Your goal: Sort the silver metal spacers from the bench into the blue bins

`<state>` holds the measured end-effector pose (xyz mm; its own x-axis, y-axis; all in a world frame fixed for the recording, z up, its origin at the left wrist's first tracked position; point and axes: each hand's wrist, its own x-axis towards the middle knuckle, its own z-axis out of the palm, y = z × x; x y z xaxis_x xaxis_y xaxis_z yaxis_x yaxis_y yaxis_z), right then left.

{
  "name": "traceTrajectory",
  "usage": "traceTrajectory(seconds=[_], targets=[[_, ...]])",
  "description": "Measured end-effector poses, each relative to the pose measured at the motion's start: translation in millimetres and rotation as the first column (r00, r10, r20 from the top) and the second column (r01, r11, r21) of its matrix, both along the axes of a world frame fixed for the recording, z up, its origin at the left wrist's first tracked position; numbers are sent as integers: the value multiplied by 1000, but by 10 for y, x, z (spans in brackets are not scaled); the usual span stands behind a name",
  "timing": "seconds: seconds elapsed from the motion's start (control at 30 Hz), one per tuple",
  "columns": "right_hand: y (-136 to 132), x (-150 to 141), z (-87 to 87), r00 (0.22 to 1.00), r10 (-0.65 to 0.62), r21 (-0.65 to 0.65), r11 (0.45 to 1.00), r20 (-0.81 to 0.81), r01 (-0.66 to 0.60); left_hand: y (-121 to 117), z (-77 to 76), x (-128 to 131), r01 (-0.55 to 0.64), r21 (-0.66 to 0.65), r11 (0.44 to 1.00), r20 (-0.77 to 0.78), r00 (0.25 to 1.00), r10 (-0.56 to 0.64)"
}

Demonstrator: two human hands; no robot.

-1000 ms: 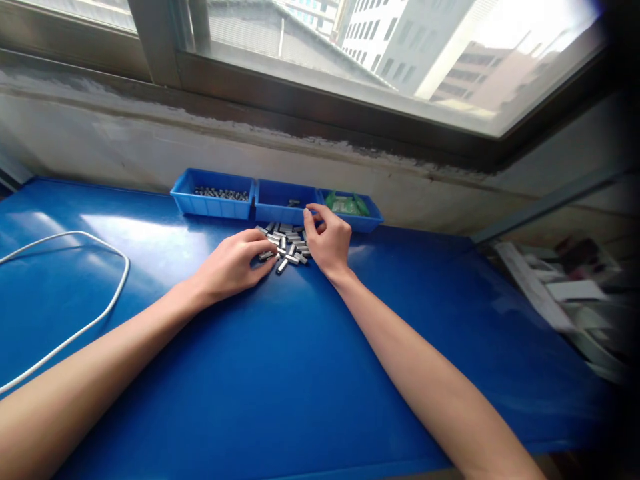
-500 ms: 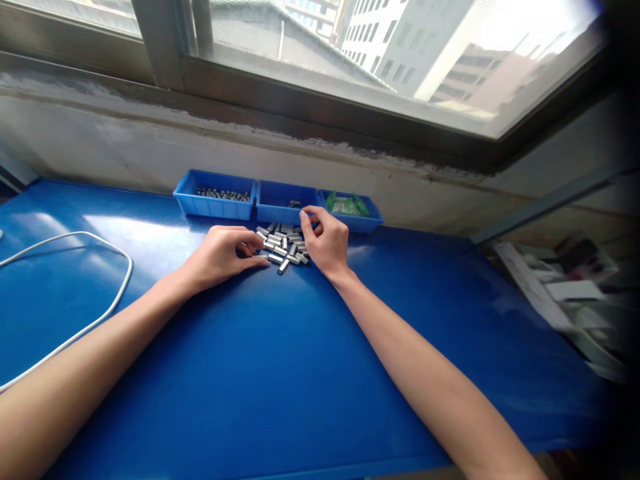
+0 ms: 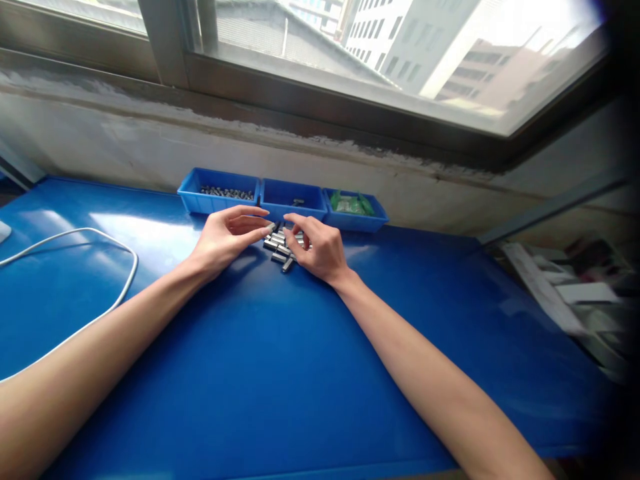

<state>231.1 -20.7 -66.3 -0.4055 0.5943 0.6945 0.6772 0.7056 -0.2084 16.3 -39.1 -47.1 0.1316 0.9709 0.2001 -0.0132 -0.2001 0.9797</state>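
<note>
A loose pile of short, shiny metal bars (image 3: 278, 257) lies on the blue table, between my two hands. My left hand (image 3: 225, 235) is at the pile's left edge, thumb and fingertips pinching what looks like one small metal bar (image 3: 271, 227); the fingers partly cover it. Over the right side of the pile is my right hand (image 3: 320, 248), thumb and index finger curved and apart, with nothing visible between them. It hides some of the bars beneath.
Three blue bins stand behind the pile: a left bin (image 3: 220, 203) with many small metal parts, a middle bin (image 3: 293, 209) with a few pieces, a right bin (image 3: 355, 221) with a green plastic bag (image 3: 353, 204). A white cable (image 3: 131, 270) curves at left.
My left hand has risen slightly from the pile's edge with its fingers straighter. My right hand has come left over the bars, and its thumb and index finger have parted.
</note>
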Motion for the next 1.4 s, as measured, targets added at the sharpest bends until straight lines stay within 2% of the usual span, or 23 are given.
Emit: traceTrajectory(seconds=[0.1,0.43,0.53,0.63,0.7,0.77,0.83,0.93,1.1,1.27,1.4], targets=[[-16,0,4,995,65,6,998,73,-66,-13,-13,21,-24,1,1000,0,1000,24],[-7,1,12,987,100,-13,995,123,-99,-13,-28,55,-1,80,997,-49,999,5],[-4,2,7,992,60,11,998,107,-61,-15,-35,71,-27,115,993,-100,994,39],[29,18,-4,996,-90,23,996,-24,90,-43,-20,75,-38,236,971,-221,971,92],[71,38,-13,963,-228,-13,974,-143,228,-72,-13,68,70,378,923,-371,925,81],[117,62,-22,914,-339,-69,941,-223,332,-97,-21,59,272,478,835,-538,842,34],[157,83,-29,880,-407,-118,913,-245,390,-107,-46,54,455,495,740,-669,743,-9],[190,97,-36,871,-439,-175,896,-220,408,-89,-96,52,566,479,671,-751,660,-21],[202,98,-46,877,-432,-207,896,-210,392,-49,-142,40,553,497,669,-747,665,5],[203,99,-47,881,-415,-207,905,-227,373,-63,-144,42,544,481,688,-770,638,34],[185,86,-29,882,-406,-211,908,-239,361,-73,-135,40,565,463,683,-775,631,3]])
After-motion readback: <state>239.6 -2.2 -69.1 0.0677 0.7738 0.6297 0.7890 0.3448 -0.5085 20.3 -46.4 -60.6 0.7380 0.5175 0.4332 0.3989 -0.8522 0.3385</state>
